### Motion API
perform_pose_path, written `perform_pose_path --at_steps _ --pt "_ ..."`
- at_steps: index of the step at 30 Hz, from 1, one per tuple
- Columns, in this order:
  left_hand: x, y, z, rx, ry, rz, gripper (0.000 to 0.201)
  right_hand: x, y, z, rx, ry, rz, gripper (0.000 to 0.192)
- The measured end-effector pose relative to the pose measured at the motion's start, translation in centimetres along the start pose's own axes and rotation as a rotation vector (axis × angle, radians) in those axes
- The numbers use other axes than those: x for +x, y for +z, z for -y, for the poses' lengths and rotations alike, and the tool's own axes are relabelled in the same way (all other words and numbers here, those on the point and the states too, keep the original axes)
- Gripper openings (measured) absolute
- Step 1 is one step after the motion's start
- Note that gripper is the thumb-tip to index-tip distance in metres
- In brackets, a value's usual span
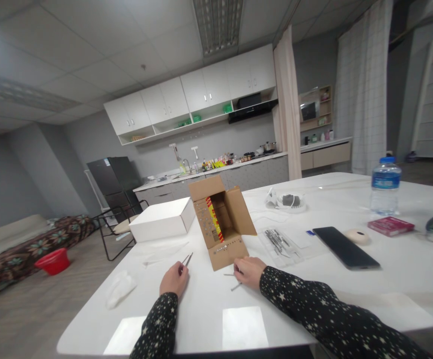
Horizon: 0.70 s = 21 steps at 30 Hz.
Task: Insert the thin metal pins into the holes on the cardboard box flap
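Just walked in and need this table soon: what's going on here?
A person's left hand holds a slim tweezers-like tool. Their right hand rests by the lower flap of an open cardboard box; two thin rods show beside the hand, whether gripped is unclear. Metal tools lie right of the box.

You have a panelled ceiling with a louvred light fixture across the top of the frame, white wall cabinets at upper centre, a dark fridge left of centre, a floral sofa on grey flooring at lower left, pale curtains at upper right.
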State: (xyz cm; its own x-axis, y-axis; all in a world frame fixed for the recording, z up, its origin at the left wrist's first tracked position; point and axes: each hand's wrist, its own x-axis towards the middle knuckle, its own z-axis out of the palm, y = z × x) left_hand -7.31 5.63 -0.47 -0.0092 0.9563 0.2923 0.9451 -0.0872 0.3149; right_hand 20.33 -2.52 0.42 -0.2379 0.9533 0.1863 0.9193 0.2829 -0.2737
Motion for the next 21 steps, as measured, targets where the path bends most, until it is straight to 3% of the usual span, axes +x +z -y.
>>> perform_pose_path --at_steps 15,21 --pt "-0.3 -0.4 -0.4 0.001 0.01 -0.019 0.018 -0.2 -0.5 0.6 0.036 0.06 0.034 0.019" --pt "-0.5 -0.8 -0.5 -0.009 0.022 0.024 0.02 -0.3 -0.7 1.3 -0.002 0.085 0.019 0.02"
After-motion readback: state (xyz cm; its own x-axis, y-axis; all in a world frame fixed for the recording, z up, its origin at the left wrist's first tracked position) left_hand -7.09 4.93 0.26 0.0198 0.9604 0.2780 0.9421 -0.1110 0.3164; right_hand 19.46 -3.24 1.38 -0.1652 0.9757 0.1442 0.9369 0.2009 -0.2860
